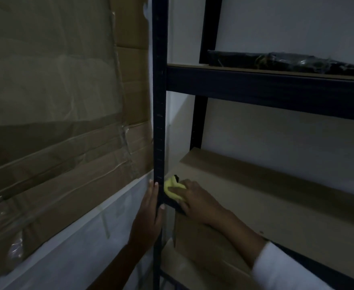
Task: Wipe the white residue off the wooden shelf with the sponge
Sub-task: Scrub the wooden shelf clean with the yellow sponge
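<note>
The room is dim. A wooden shelf board [266,197] sits in a black metal rack. At the board's front left corner lies a yellow sponge [173,188] with a dark edge. My right hand [197,200] presses down on the sponge, fingers wrapped over it. My left hand [151,214] grips the rack's black front upright post [159,101] just beside the sponge. I cannot make out any white residue in this light.
A higher shelf [255,80] carries a long black wrapped bundle [287,60]. Large taped cardboard sheets [57,101] lean at the left of the rack. A cardboard box [203,243] sits under the wiped board. A white wall is behind.
</note>
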